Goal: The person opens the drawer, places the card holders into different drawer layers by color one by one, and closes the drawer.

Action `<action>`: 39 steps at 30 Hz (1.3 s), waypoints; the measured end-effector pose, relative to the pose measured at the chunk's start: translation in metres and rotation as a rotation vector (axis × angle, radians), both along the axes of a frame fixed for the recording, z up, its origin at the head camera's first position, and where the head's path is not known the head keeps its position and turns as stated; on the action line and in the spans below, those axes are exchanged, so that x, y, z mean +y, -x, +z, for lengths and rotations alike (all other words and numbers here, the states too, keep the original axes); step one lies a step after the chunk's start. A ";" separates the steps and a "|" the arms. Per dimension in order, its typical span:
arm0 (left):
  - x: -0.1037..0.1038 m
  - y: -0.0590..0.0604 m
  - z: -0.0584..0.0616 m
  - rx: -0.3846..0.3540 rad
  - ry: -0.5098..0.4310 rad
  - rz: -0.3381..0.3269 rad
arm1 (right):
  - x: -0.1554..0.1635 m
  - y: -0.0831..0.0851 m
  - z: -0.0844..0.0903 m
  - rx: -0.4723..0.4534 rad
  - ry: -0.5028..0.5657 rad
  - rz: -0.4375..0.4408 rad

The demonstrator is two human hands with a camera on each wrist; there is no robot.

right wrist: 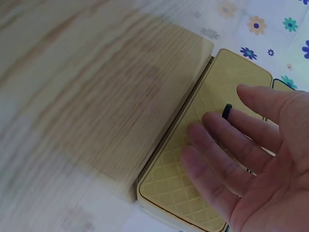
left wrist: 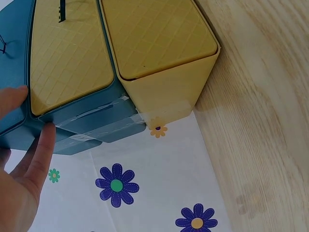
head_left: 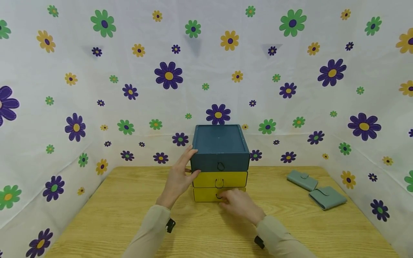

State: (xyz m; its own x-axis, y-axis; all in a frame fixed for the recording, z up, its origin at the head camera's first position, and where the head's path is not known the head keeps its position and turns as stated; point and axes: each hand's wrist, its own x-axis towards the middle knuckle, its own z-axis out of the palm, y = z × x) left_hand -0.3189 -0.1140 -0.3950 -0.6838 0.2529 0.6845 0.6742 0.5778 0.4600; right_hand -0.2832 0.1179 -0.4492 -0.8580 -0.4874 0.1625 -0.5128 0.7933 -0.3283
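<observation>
A stack of drawers (head_left: 221,139) stands on the table, with a blue drawer (head_left: 208,163) on top and two yellow ones below. My left hand (head_left: 177,180) rests against the left side of the stack. Its thumb lies on the front near the blue drawer's lower corner, and its fingers extend along the side. At the bottom yellow drawer (head_left: 204,195), my right hand (head_left: 240,203) has its index finger hooked in the black pull loop (right wrist: 227,111). The other right fingers are loosely bent before the drawer front. All the drawers look closed.
On the table's right side lie two pale green wallets, a long one (head_left: 301,180) and a squarer one (head_left: 328,197), close together. The wooden table (head_left: 129,204) meets white flower-printed cloth (head_left: 138,107) at the back and sides.
</observation>
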 end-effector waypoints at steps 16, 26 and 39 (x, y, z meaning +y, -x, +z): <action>-0.001 0.001 0.001 0.013 -0.005 -0.005 | -0.002 -0.005 -0.002 -0.038 0.003 0.013; -0.001 0.001 0.000 0.020 0.007 -0.004 | 0.003 -0.009 0.000 -0.028 0.037 0.014; -0.001 0.003 -0.002 0.011 0.003 -0.008 | 0.004 -0.026 0.004 -0.037 0.040 0.082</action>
State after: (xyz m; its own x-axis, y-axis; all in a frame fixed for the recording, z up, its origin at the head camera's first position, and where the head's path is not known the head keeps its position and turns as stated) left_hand -0.3220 -0.1151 -0.3968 -0.6741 0.2598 0.6914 0.6837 0.5738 0.4509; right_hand -0.2568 0.1221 -0.4455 -0.8214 -0.5496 0.1526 -0.5622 0.7352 -0.3786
